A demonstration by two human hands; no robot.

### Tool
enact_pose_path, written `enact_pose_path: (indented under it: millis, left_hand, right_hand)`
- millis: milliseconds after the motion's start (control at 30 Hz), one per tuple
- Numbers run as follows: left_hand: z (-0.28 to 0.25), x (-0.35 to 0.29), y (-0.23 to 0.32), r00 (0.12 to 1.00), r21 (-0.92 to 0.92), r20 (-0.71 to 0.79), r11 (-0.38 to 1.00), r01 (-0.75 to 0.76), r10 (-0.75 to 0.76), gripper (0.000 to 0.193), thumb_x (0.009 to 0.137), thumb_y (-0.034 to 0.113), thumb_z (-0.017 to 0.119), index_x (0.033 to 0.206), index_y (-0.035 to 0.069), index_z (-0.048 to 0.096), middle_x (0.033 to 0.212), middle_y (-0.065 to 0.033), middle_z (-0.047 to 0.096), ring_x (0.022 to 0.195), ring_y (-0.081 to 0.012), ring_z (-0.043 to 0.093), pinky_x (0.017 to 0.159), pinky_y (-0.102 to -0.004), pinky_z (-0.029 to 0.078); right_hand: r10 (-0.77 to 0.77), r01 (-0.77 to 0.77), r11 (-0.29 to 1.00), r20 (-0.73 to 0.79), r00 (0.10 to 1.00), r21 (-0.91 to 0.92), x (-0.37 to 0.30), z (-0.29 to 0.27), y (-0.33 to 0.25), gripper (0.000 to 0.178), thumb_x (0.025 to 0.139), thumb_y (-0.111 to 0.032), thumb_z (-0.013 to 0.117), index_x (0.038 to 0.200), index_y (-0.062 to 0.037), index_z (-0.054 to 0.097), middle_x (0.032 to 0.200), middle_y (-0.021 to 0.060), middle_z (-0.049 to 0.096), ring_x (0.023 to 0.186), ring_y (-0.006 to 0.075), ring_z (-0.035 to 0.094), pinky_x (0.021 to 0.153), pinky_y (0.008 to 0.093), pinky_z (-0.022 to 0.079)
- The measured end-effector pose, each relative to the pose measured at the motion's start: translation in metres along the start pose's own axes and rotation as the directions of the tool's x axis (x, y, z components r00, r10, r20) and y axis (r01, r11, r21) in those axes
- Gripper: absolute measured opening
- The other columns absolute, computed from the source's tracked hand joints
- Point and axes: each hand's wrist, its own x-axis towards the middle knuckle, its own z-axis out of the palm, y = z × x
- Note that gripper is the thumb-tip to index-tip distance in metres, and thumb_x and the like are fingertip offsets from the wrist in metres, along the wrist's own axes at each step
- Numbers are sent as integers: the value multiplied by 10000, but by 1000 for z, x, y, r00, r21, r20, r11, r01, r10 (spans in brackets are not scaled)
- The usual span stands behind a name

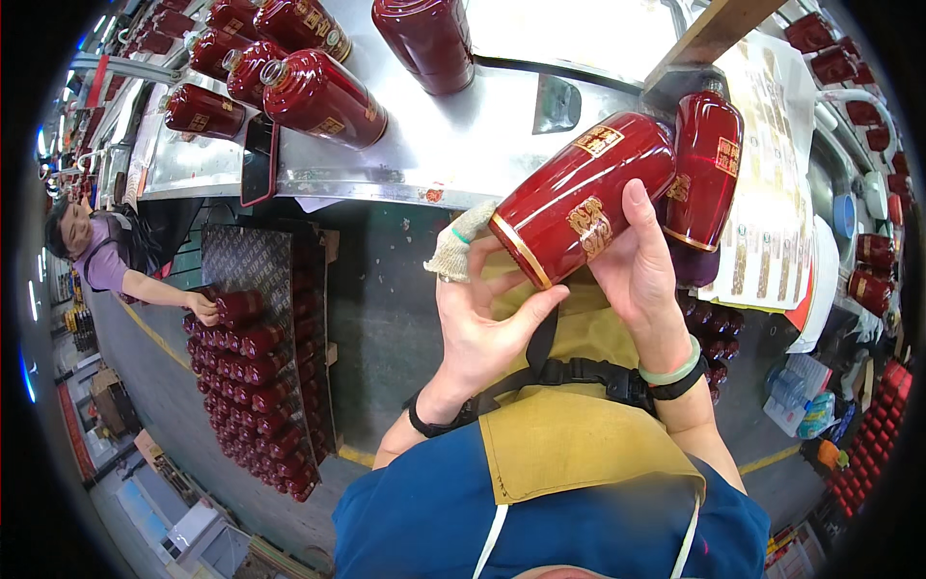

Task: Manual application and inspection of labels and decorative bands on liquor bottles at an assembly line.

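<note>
A glossy dark red bottle (555,217) with gold markings and a gold band round its base is tilted between my hands, its base toward me and to the left. My left hand (477,323) grips the base end with thumb and fingers; a knitted, pale cover sits on one fingertip. My right hand (637,275) is closed on the body from the right, thumb up along its side. The bottle's neck end is hidden. Just right of it stands a second red bottle (709,169), close to the held one.
Several red bottles (323,96) stand on the metal table (357,174), near a phone-like dark slab (258,159). Sheets of gold labels (762,222) lie at the right beneath a wooden bar (709,39). At left, another person's hand (203,309) touches stacked red bottles (256,396).
</note>
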Motion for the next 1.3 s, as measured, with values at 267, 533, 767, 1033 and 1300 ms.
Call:
enact_pose_path:
  millis: [267,533,767,1033,1300]
  left_hand:
    - [-1,-7,-16,997,49,-73,998,-34,37,746,770,-77,828,1421,-27,468,1436,-170,440,1303,-293,547,992,-436,605]
    - [2,-2,-26,981,150,-10,971,-188,192,691,800,-72,813,1408,-42,487,1497,-183,377,1302,-328,561,992,-425,609]
    - [-2,-3,-28,998,145,-47,989,-30,37,744,770,-65,837,1410,-32,458,1365,-190,532,1229,-280,620,925,-391,636]
    - [-3,-2,-14,1000,63,-8,998,5,-4,863,789,-73,811,1472,36,295,1412,-187,498,1283,-283,583,1001,-411,594]
    - [-1,-6,-7,991,-19,-65,993,117,-118,856,857,-66,752,1520,55,225,1467,-197,433,1308,-300,558,1026,-413,572]
  right_hand:
    - [-32,31,999,-29,999,-27,2,1,2,529,1003,-368,670,1429,-109,495,1359,55,618,1267,208,579,1105,457,440]
    - [-27,28,999,-81,996,15,3,8,-2,468,986,-259,718,1368,-91,509,1283,43,620,1174,167,609,1040,425,497]
    - [7,-11,999,-109,994,-42,4,5,1,431,1036,-369,627,1363,-95,569,1303,51,658,1219,190,610,1073,449,470]
    - [-40,40,999,-34,999,-6,1,9,-2,533,1001,-315,695,1434,-116,454,1380,42,574,1298,182,521,1106,452,405]
    - [-11,11,1000,-12,1000,24,4,15,1,488,990,-253,710,1402,-120,486,1314,38,606,1222,186,576,1048,445,469]
